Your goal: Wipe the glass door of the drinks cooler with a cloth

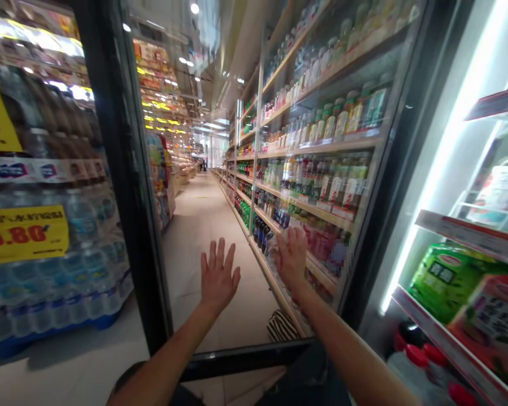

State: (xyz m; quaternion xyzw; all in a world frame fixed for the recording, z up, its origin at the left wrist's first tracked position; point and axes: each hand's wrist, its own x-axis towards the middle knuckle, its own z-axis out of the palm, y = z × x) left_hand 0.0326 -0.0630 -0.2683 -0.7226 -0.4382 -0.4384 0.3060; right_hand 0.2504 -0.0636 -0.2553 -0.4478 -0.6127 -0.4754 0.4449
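A black-framed glass door (254,354) stands in front of me, swung out into the aisle. My left hand (220,277) is held up before its lower middle, fingers stretched and spread, holding nothing. To the right, my right hand (291,259) is also raised at the pane, palm forward with fingers extended; it is slightly blurred. Nothing shows in its grasp. Whether either palm presses on the glass I cannot tell. Bottles on shelves (322,146) and faint reflections show in the pane behind my hands.
Stacked water bottles (59,282) with a yellow price sign (25,234) line the left side. At right is the lit cooler interior with a green drink pack (444,276), a red pack (493,316) and red-capped bottles (419,358). A striped item (283,327) shows low in the glass.
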